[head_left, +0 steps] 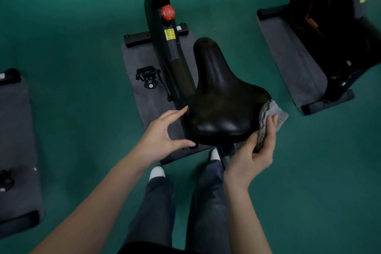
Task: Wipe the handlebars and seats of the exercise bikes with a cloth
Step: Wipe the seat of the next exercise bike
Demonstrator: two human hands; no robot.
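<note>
Seat [222,97] is braced by wide-grip left hand [160,140] so cloth [276,112], clutched by right hand [255,154], is pressed along its edge.

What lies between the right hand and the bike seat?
In the head view, a folded grey cloth, which the right hand grips and presses against the right rear edge of the seat.
</note>
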